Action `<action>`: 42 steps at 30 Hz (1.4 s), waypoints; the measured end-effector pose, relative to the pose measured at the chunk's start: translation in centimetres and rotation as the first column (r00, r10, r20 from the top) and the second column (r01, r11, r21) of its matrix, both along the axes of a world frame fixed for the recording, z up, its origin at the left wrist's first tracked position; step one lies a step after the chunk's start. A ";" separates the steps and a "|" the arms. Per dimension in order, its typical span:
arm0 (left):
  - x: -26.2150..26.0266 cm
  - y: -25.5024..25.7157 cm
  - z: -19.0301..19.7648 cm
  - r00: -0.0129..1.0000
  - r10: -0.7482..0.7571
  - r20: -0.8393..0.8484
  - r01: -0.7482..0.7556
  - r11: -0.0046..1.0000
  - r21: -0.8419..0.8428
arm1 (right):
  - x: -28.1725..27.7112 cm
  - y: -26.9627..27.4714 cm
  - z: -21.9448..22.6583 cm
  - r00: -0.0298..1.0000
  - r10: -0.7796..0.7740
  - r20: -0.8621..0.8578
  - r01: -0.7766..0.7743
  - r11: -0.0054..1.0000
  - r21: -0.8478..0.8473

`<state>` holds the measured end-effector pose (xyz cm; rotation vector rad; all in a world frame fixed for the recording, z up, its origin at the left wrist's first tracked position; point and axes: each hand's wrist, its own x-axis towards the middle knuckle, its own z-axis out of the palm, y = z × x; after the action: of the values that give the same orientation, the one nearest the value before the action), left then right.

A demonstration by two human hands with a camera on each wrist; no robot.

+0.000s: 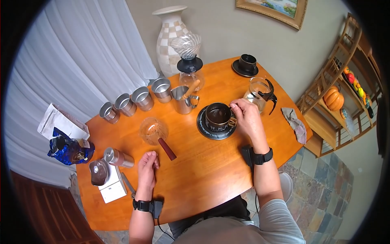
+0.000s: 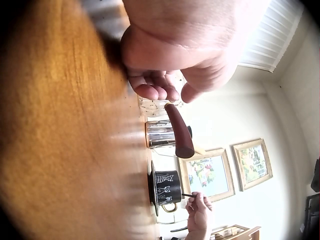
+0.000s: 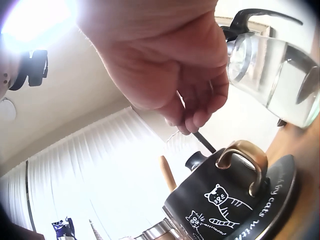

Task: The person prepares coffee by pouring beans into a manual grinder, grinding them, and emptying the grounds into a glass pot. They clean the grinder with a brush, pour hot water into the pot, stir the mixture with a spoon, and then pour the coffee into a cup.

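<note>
My right hand (image 1: 248, 118) pinches the upper end of a thin dark stick-like utensil (image 3: 206, 142) between thumb and fingertips. Its lower end goes down into a black cup (image 3: 200, 200) with white cat drawings and a gold handle (image 3: 257, 160); the tip is hidden inside. Dark liquid shows in the cup, which stands upright on a black saucer (image 1: 203, 131) with white lettering. On the near left, my left hand (image 1: 147, 168) rests at the table with loosely curled fingers and nothing in it. Just beyond it sits a glass pot (image 1: 150, 136) with a reddish-brown handle (image 1: 167, 149).
Right of the cup stands a glass jug (image 1: 254, 97) with a black handle, beside a grey cloth (image 1: 294, 124). Behind are a steel pitcher (image 1: 183, 105), a glass dripper (image 1: 187, 46) and several steel canisters (image 1: 142, 99). A grinder (image 1: 120, 157) and a white scale (image 1: 113, 189) lie left.
</note>
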<state>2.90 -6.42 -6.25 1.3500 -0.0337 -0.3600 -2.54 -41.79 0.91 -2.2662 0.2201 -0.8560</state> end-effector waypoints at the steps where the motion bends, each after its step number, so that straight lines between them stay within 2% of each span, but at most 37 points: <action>1: -0.1 0.0 0.1 1.000 0.002 -0.002 -0.002 1.000 -0.001 | 0.0 0.1 0.0 1.000 0.002 -0.002 -0.002 1.000 -0.001; 3: -0.1 -0.1 0.3 1.000 0.000 -0.008 0.000 1.000 -0.003 | -0.1 0.4 0.1 0.999 0.020 0.033 -0.017 0.996 -0.083; 7: 0.0 0.0 0.1 1.000 0.002 -0.002 -0.002 1.000 -0.008 | -0.3 0.9 0.6 1.000 0.025 0.012 -0.023 0.990 -0.137; 12: 0.1 0.0 0.0 1.000 -0.005 -0.002 0.005 1.000 -0.016 | -0.2 0.7 0.5 0.999 0.017 -0.030 -0.018 1.000 -0.022; 16: 0.0 -0.1 0.0 1.000 -0.006 -0.004 0.006 1.000 -0.015 | -0.1 0.6 0.4 0.997 0.022 -0.069 -0.022 1.000 -0.001; 19: -0.1 -0.2 0.2 1.000 -0.001 -0.003 0.001 1.000 -0.018 | 0.0 0.6 0.1 0.992 0.075 -0.097 -0.066 0.993 0.094; 21: -0.1 -0.3 0.3 1.000 0.002 0.008 -0.002 1.000 -0.001 | 0.3 0.5 -0.5 0.987 0.155 -0.041 -0.147 0.978 0.146; 25: -0.1 -0.2 0.3 1.000 0.002 0.014 -0.002 1.000 -0.003 | 0.2 0.5 -0.5 0.996 0.094 -0.001 -0.094 0.993 0.070; 27: -0.1 -0.2 0.2 1.000 0.002 0.012 -0.002 1.000 -0.009 | 0.1 0.6 -0.1 1.000 -0.021 0.003 0.021 0.999 0.039; 31: 0.0 -0.1 -0.1 1.000 -0.002 0.015 0.002 1.000 -0.014 | 0.4 0.3 -0.9 1.000 0.024 0.002 -0.024 0.999 0.038; 33: 0.0 -0.1 0.0 1.000 -0.001 0.010 0.001 1.000 -0.008 | 0.4 0.5 -1.1 0.990 0.144 -0.009 -0.142 0.984 0.108; 36: -0.1 -0.1 0.2 1.000 0.002 0.002 -0.002 1.000 -0.013 | 0.2 0.6 -0.6 0.990 0.128 -0.067 -0.112 0.973 0.204; 40: -0.2 -0.1 0.2 1.000 0.003 0.006 -0.002 1.000 -0.007 | 0.5 0.1 -1.2 0.995 0.079 -0.064 -0.070 0.988 0.137; 42: -0.2 -0.1 0.3 1.000 0.001 0.009 -0.001 1.000 0.000 | 0.6 0.1 -1.2 0.995 0.081 -0.058 -0.067 0.976 0.205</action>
<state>2.74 -6.52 -5.96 1.3512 -0.0408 -0.3534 -1.97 -41.65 -0.33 -2.0999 0.2401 -0.6883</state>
